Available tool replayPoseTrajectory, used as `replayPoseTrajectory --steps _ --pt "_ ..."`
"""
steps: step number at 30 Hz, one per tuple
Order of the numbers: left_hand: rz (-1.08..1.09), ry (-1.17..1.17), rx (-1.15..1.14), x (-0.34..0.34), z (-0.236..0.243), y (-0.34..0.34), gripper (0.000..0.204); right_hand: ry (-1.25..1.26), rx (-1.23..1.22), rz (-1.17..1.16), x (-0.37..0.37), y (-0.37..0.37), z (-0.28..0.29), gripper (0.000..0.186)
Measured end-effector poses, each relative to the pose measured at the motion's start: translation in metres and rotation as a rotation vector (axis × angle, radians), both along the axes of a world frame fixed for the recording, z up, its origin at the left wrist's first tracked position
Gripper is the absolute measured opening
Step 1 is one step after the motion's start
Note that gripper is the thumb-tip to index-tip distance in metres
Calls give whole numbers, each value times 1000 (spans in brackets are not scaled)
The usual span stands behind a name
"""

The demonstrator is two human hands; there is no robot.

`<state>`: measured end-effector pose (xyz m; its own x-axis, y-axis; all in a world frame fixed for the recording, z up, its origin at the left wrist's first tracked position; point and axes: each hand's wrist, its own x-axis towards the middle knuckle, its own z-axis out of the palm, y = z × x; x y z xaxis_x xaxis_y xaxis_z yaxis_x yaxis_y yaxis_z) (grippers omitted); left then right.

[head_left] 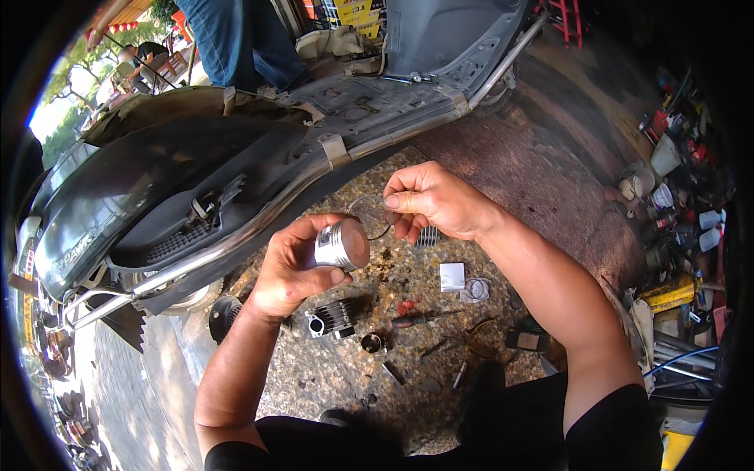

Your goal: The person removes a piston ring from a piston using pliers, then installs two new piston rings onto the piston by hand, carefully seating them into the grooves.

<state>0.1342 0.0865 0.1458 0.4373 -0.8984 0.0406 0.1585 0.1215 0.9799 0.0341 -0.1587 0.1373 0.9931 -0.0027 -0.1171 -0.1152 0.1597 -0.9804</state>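
Observation:
My left hand grips a silver piston, its flat stained top turned toward the right. My right hand pinches a thin metal ring just behind the piston; whether the ring touches it is unclear. Below on the ground lie a finned cylinder, a small hollow metal part, a screwdriver, a small white packet and a clear bag. Another finned part is partly hidden under my right hand.
A dark scooter body with metal rails spans the upper left. A person's jeans-clad legs stand behind it; another person is farther off. A red stand is upper right. Containers, tools and a yellow item crowd the right edge.

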Motion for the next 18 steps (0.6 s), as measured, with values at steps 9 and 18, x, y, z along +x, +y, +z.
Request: replayPoseTrajectory --steps 9,18 --pt "49 135 -32 7 -2 3 63 -91 -95 -173 5 3 8 12" --pt "21 475 -239 10 -6 -1 54 -234 72 -309 4 1 26 7"
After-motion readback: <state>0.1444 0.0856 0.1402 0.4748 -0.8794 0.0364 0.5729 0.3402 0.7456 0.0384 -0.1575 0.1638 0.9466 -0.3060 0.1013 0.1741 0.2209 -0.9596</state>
